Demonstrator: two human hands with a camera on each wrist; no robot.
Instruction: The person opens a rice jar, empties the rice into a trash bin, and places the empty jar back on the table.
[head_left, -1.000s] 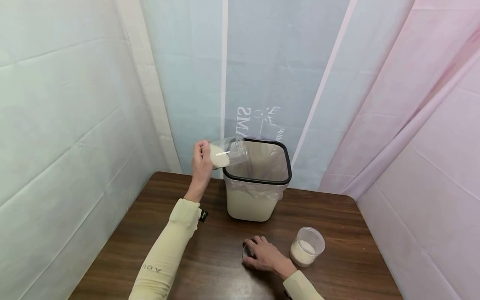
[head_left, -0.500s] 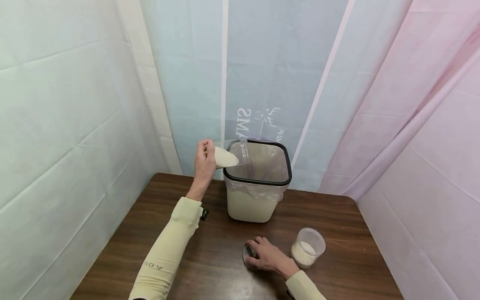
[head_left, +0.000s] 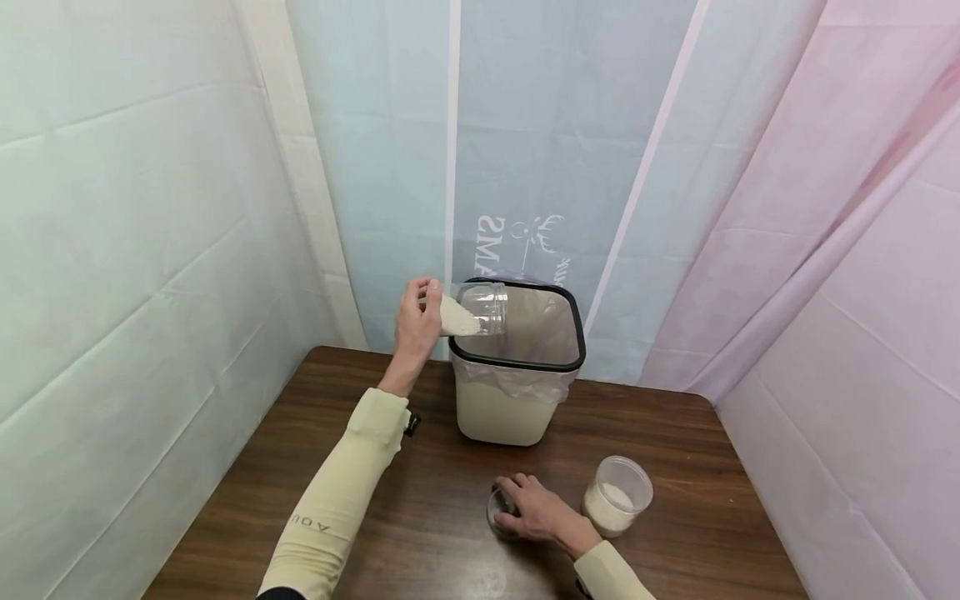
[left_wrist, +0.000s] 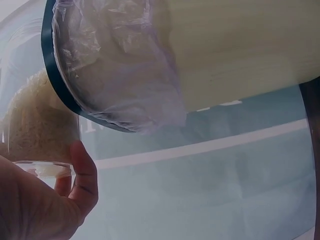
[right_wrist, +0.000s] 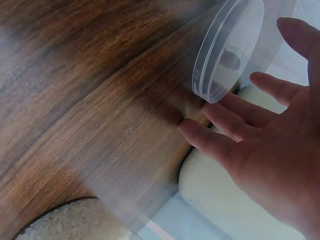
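My left hand (head_left: 418, 321) grips the base end of a clear plastic jar (head_left: 491, 307), which lies almost on its side over the left rim of a lined trash bin (head_left: 501, 408). White rice (head_left: 456, 317) slopes along the jar's lower side toward its mouth. In the left wrist view, the fingers (left_wrist: 85, 175) curl round the jar's bottom. My right hand (head_left: 536, 510) rests low over the table beside a clear round lid (right_wrist: 205, 75). Its fingers are spread and loosely bent near the lid's edge, with the thumb apart from it.
A second clear jar (head_left: 615, 497) with rice in it stands uncapped on the wooden table (head_left: 645, 425), right of my right hand. The bin's black rim (head_left: 517, 364) holds a translucent bag (head_left: 551, 385). Fabric curtains (head_left: 375, 167) hang behind and at both sides.
My left hand has moved slightly right, taking the jar's mouth farther over the bin. The jar lies flatter, and the rice has slid toward its mouth. My right hand has barely moved.
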